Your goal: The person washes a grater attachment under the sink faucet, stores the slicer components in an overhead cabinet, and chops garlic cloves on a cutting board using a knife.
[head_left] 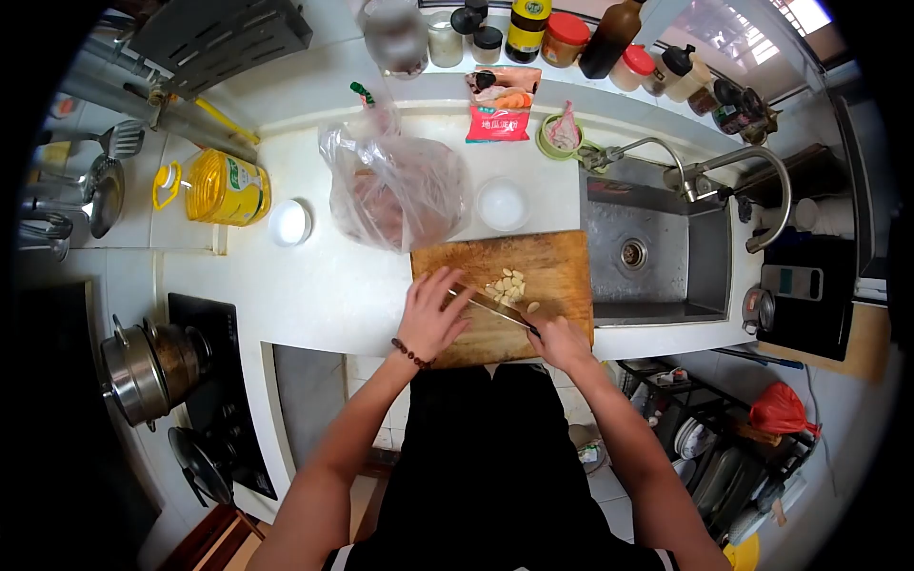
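Note:
My right hand [564, 344] is closed round the handle of a knife [500, 310], whose blade points up and left over the wooden cutting board [557, 255]. My left hand [433, 312] is at the board's left side with its fingers apart, next to the blade's tip; whether a fingertip touches the blade cannot be made out. Just beyond the blade lies a small pile of pale sliced pieces [509, 285], with one more piece [533, 307] close to the knife handle.
A plastic bag [400, 190] and a white bowl [503, 204] stand behind the board. Further left are another white bowl [289, 223] and an oil bottle [227, 188]. The sink [647, 247] adjoins the board's right side. Jars line the back ledge.

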Motion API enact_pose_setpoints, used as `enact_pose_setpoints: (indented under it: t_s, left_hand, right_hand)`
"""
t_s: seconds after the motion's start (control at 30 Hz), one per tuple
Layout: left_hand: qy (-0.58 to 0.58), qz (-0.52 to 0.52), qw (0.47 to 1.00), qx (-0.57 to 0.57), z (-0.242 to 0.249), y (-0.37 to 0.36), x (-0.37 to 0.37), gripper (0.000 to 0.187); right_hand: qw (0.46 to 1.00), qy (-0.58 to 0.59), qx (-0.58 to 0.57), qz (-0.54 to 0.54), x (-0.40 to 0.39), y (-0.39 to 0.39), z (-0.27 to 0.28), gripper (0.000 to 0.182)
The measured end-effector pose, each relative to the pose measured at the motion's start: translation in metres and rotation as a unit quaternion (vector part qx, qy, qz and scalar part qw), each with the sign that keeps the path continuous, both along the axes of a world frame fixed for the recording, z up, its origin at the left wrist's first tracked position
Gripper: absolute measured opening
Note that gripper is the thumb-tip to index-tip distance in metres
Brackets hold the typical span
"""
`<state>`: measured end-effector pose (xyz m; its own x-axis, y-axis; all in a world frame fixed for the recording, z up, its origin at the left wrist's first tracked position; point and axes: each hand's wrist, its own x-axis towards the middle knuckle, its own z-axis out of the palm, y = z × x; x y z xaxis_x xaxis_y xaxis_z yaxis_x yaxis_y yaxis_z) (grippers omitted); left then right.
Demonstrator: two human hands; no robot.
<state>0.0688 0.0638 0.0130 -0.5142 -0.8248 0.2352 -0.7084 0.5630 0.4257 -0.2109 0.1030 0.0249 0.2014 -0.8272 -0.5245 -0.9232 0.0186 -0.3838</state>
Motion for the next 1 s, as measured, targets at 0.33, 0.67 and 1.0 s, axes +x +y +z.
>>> enact_pose_setpoints:
  t_s: [0.33, 0.67, 1.0]
  left_hand:
    - [-0.114, -0.068, 0.991, 0.029, -0.059, -0.012, -0.023, 0.019]
    - [-0.115, -0.063, 0.991, 0.020, -0.035, -0.014, -0.028, 0.016]
    - [-0.128, -0.036, 0.990, 0.055, -0.048, 0.002, -0.033, 0.023]
  right_hand:
    - [0.994, -0.011, -0.013, 0.109, -0.021, -0.031, -0.040, 0.038]
    - [0.989, -0.034, -0.005, 0.142, -0.028, -0.044, -0.020, 0.035]
    - [0.987, -0.036, 0.010, 0.157, -0.031, -0.043, -0.033, 0.033]
